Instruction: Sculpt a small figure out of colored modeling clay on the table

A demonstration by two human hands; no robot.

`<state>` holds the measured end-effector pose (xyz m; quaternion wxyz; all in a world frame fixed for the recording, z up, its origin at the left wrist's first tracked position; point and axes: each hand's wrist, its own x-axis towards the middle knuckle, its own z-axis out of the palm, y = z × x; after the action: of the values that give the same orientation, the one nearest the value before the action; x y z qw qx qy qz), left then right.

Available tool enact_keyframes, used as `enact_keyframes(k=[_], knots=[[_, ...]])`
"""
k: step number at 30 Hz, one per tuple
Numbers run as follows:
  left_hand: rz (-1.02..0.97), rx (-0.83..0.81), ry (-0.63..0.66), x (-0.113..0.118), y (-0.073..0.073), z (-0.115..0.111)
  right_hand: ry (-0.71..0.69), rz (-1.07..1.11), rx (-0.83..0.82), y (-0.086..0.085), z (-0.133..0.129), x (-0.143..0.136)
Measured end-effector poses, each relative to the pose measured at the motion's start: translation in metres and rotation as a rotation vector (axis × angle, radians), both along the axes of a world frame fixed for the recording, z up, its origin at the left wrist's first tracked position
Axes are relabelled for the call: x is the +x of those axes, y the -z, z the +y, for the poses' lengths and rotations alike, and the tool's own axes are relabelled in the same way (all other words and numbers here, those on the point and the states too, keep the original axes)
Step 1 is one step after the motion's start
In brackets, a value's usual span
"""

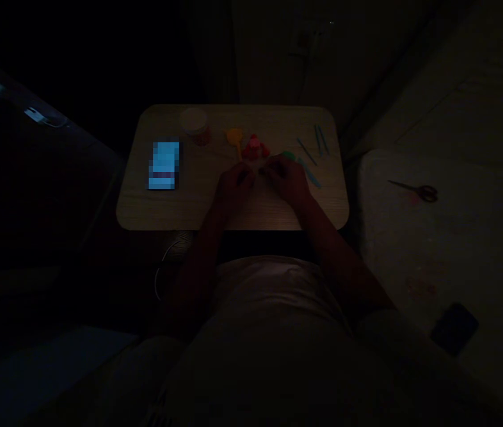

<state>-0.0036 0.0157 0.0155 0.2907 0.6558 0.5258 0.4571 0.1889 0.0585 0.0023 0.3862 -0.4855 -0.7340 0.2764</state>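
Observation:
In the dim light my left hand (pixel 235 182) is over the small wooden table, fingers curled in a pinch; whatever they hold, if anything, is too dark to make out. Close beside it, my right hand (pixel 287 178) has its fingers pinched around a small dark piece (pixel 262 171). Just beyond both hands sits a red, lumpy clay-like figure (pixel 255 148). An orange tool with a broad head (pixel 234 137) lies behind my left hand. Partly hidden by my right hand is a green round piece (pixel 288 155), with a light-blue flat tool (pixel 310 174) near it.
A lit phone (pixel 164 166) lies on the table's left, near a lidded tub (pixel 195 126). Several thin blue sticks (pixel 318 141) lie at the right. Off the table (pixel 180 213), scissors (pixel 427 193) and a dark blue object (pixel 455 329) rest on a pale surface.

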Motion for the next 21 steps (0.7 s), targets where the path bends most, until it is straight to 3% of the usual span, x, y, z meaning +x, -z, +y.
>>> enact_keyframes(k=[12,21], knots=[[-0.015,0.0,0.005,0.0006,-0.0021,-0.0005,-0.014,0.054,0.013,-0.0028,-0.0006,0.0022],[-0.039,0.011,-0.044,-0.001,0.0015,0.001,0.062,0.113,0.042,-0.004,0.0,0.0012]])
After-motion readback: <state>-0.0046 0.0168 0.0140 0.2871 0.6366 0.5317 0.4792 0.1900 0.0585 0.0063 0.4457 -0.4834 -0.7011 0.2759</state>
